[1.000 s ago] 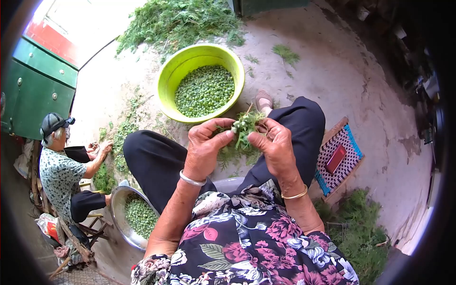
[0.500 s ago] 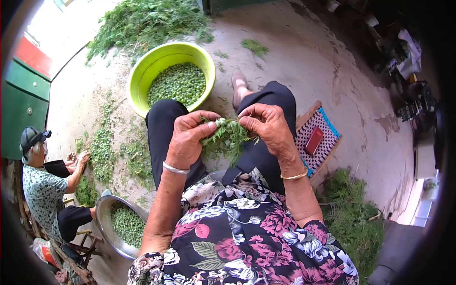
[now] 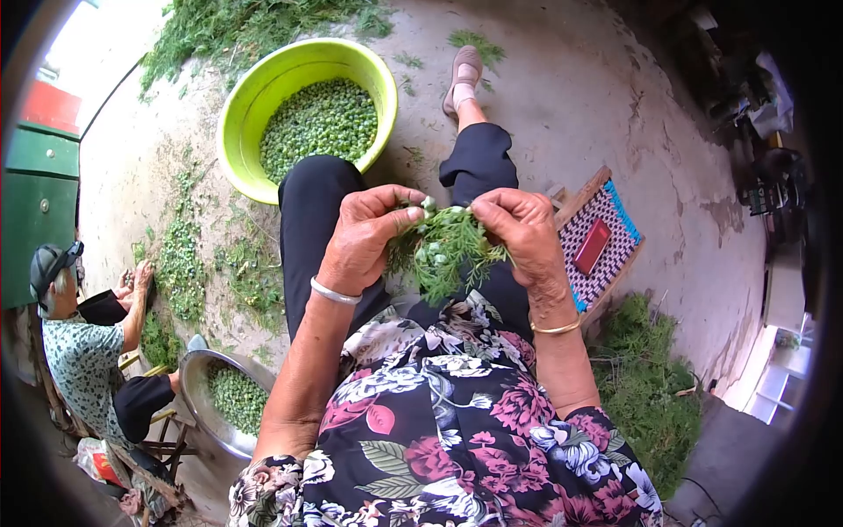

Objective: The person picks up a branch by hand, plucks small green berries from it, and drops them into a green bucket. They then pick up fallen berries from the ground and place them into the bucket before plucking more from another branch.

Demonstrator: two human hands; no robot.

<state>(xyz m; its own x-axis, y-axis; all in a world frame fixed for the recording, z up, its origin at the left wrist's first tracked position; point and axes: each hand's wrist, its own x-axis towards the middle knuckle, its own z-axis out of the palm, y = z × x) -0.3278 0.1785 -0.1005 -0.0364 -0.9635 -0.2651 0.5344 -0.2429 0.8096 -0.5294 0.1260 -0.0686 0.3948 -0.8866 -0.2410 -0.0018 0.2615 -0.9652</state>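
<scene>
Feathery green sprig (image 3: pixel 455 255), one, with pale knobs: held spread in mid-air. Left hand (image 3: pixel 369 233): thumb and forefinger pinching one side. Right hand (image 3: pixel 524 233): fingers closed on the opposite side — presumably bracing it. Yellow-green round plastic basin (image 3: pixel 239 132), one, part-filled with small green fruits (image 3: pixel 316 123): beside the left knee (image 3: pixel 320 180), apparently for easy reach.

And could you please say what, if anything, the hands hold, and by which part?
A sprig, pinched by both hands at opposite sides near its top.
</scene>
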